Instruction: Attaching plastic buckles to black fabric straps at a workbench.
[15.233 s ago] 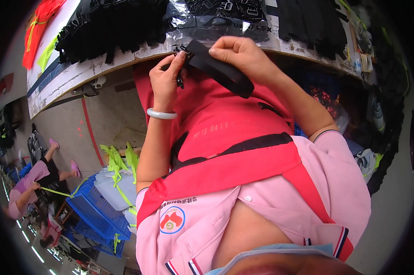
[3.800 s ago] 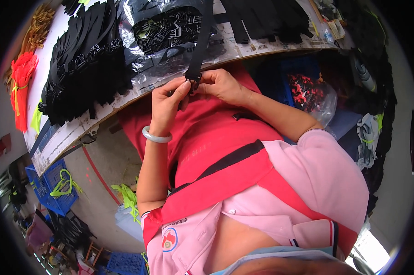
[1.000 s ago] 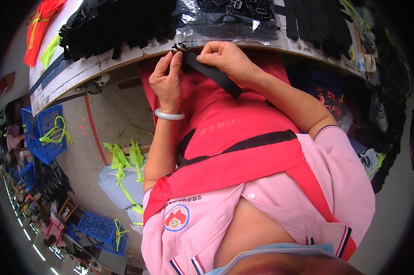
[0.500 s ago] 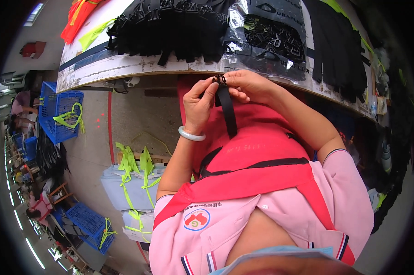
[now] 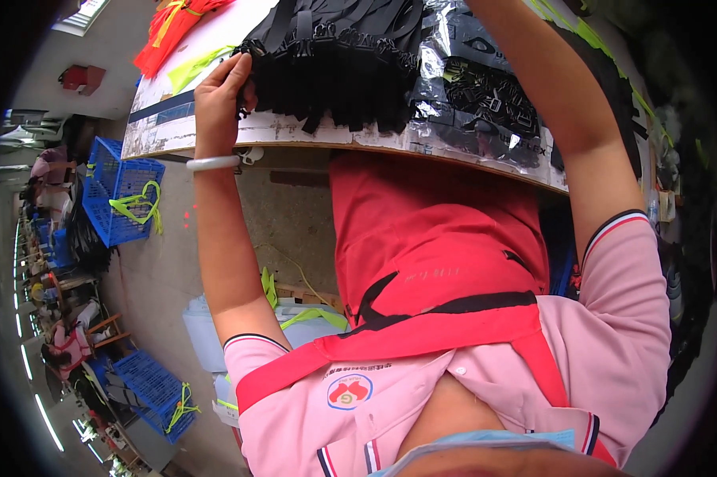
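Observation:
My left hand is over the table at the left end of a heap of black webbing straps. Its fingers are closed on a black strap, mostly hidden behind the hand, by the black plastic buckles lined up along the heap. My right forearm reaches up across the right part of the table, and its hand lies beyond the upper edge of the view. Beneath that arm is a clear plastic bag holding many small black buckles.
Red-orange cloth and a yellow-green strip lie at the table's far left. The table's front edge curves before my red apron. Blue crates and wrapped bundles stand on the floor to the left. Other people work farther off.
My hands have parted from in front of my apron, where they held a strap and buckle. The left went up-left to the strap heap; the right went up out of view.

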Tool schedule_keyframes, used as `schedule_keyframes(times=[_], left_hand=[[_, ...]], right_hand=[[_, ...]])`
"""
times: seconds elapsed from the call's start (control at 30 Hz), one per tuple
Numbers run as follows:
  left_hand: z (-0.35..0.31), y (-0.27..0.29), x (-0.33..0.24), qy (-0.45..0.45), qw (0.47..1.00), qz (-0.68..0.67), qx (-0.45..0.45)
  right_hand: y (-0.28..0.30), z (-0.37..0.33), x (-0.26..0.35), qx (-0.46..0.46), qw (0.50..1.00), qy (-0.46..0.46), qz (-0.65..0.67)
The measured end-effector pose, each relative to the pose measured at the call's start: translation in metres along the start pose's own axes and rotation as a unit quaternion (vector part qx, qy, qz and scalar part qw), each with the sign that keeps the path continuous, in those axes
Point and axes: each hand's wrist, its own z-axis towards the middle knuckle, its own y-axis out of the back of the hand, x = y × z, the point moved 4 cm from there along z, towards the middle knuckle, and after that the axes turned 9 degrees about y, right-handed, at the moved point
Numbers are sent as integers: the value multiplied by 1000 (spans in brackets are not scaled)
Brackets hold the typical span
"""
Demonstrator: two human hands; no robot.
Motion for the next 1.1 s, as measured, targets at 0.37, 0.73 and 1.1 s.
schedule_keyframes(times=[0.37, 0.73, 1.1], left_hand=[[-61, -63, 83, 44, 997, -61, 31], [-115, -151, 147, 145, 967, 18, 210], [-141, -191, 175, 187, 952, 28, 239]], right_hand=[[-58, -226, -55, 318, 912, -218, 139], [2, -292, -60, 287, 900, -307, 117], [223, -317, -57, 45, 929, -180, -321]])
